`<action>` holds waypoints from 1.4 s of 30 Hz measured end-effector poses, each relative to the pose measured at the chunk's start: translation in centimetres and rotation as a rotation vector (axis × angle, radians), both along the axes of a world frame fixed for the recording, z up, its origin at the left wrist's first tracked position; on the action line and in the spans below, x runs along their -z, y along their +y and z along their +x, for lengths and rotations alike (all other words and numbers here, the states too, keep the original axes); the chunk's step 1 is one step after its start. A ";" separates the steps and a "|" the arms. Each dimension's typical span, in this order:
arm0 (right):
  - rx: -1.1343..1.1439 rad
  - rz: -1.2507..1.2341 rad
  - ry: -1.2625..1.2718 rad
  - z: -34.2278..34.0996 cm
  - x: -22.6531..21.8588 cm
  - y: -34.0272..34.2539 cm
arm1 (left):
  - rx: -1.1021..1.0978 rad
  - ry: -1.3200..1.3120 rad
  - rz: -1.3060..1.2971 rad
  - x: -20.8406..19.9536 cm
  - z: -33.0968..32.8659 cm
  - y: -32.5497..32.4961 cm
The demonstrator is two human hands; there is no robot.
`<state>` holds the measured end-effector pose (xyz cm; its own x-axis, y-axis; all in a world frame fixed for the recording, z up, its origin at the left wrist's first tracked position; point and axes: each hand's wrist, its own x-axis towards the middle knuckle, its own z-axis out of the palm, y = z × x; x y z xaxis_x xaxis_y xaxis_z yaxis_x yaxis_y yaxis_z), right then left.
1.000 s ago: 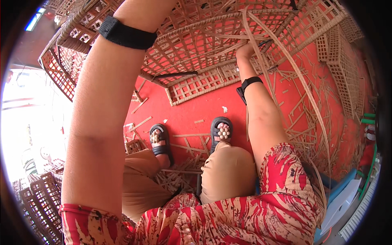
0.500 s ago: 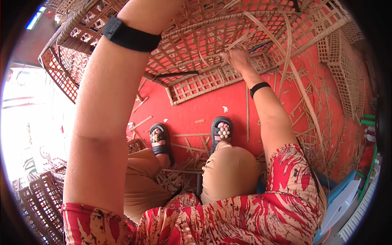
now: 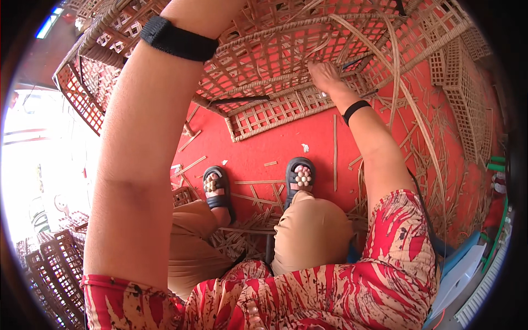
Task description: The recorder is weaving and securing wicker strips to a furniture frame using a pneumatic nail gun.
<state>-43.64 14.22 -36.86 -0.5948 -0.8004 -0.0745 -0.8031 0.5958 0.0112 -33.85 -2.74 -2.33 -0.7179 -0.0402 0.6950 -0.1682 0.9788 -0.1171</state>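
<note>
1. Head view: one large brown woven basket (image 3: 264, 87) stood at 12 o'clock, its open lattice above the red floor (image 3: 258, 151).
2. The right hand (image 3: 325, 77) was at 1 o'clock, by the lower woven part of this basket, with fingers bent; whether they were clamped on something or apart, I could not tell.
3. The left forearm (image 3: 135, 137) went up toward 11 o'clock, wearing a black band (image 3: 179, 39); the left hand was outside the upper edge, so its grip could not be told.
4. Long pale strips (image 3: 416, 112) curved from 1 o'clock down toward 3 o'clock.
5. Short strips (image 3: 258, 182) lay on the floor near two dark sandals (image 3: 293, 163).
6. Another lattice piece (image 3: 450, 87) stood at 2 o'clock, and dark woven pieces (image 3: 55, 264) at 8 o'clock.
</note>
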 end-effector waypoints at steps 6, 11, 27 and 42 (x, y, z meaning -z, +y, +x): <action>-0.126 -0.034 0.030 -0.8 -1.0 0.3 | -0.003 -0.019 -0.037 0.1 -1.4 -1.5; -0.210 0.024 0.020 -1.5 -1.3 0.4 | -0.008 -0.063 -0.014 0.0 -2.3 -2.2; 0.675 -0.779 -1.626 14.5 10.3 8.8 | -0.020 -0.164 0.092 -0.4 -3.2 -2.0; 1.188 -1.234 -1.871 18.1 13.3 4.3 | -0.060 -0.157 0.040 -0.9 -1.4 -2.5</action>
<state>-25.56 18.50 -50.18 -0.5039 -0.4333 -0.7472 0.8622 -0.2005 -0.4651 -35.21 -5.22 -1.42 -0.8132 -0.1112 0.5712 -0.2087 0.9720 -0.1078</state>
